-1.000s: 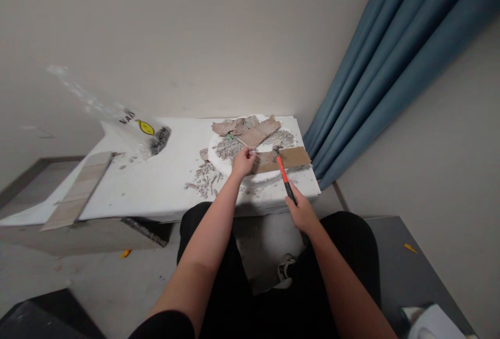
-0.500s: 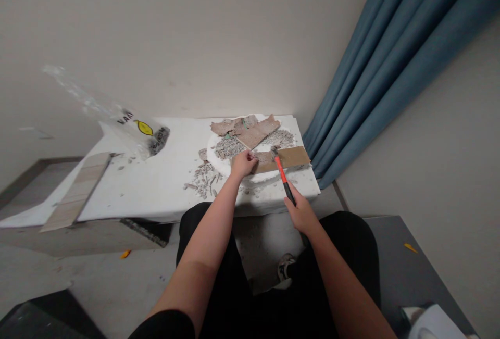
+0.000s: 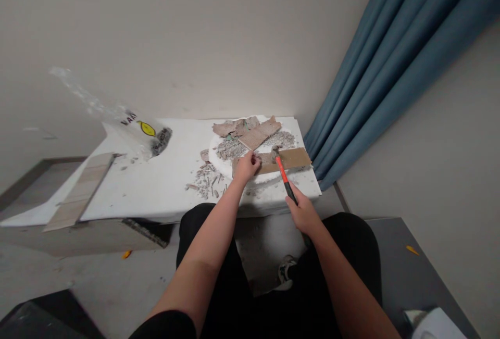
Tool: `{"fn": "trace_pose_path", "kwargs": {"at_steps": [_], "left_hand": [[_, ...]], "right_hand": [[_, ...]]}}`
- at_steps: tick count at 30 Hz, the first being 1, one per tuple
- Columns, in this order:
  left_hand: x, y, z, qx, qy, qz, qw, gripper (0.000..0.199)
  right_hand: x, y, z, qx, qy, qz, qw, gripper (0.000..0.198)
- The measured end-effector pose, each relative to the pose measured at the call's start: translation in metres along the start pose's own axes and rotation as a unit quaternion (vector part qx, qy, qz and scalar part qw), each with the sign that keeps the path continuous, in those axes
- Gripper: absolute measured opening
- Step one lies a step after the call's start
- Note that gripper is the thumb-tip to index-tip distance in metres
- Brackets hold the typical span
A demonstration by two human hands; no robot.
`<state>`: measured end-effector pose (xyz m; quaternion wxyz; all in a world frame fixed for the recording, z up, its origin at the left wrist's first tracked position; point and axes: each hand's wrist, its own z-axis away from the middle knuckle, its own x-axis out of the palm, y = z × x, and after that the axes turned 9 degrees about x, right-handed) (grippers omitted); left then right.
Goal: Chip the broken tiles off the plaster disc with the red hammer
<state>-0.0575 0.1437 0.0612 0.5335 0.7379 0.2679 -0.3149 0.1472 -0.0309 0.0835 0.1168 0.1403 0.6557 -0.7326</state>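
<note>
Left hand: fingers curled and pressed down on the left end of the brown tile strip, pinning it flat.
Right hand: fingers wrapped tight round the black grip of the hammer; orange shaft runs up and away, metal head resting on or just above the strip, right of the left hand; contact cannot be told.
Brown tile strip: lies crosswise on the near right part of the white round slab, long axis left to right.
Broken tile pieces: larger brown shards at the far side of the slab, grey rubble between them and the strip.
Small chips: scattered on the white surface, just left of the slab.
Plastic bag: clear, printed, far left on the surface, well apart from the hands.
Long pale tile: leaning off the left near edge.
Blue curtain: right, beside the wall.
</note>
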Motion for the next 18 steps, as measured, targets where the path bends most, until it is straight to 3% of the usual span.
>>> {"fn": "trace_pose_path", "kwargs": {"at_steps": [4, 8, 14, 18], "left_hand": [[0.007, -0.003, 0.007, 0.03, 0.02, 0.044, 0.998, 0.035], [0.012, -0.005, 0.01, 0.029, 0.027, 0.069, 0.997, 0.042], [0.014, -0.006, 0.01, 0.021, 0.029, 0.074, 0.997, 0.043], [0.015, -0.007, 0.009, 0.029, 0.039, 0.08, 0.996, 0.041]], "right_hand": [[0.004, -0.017, 0.001, -0.039, -0.017, -0.019, 0.999, 0.063], [0.014, -0.025, 0.0, -0.037, -0.035, -0.01, 0.999, 0.063], [0.016, -0.027, -0.003, -0.036, -0.02, -0.012, 0.999, 0.065], [0.016, -0.022, 0.001, -0.023, -0.047, 0.007, 0.999, 0.065]]}}
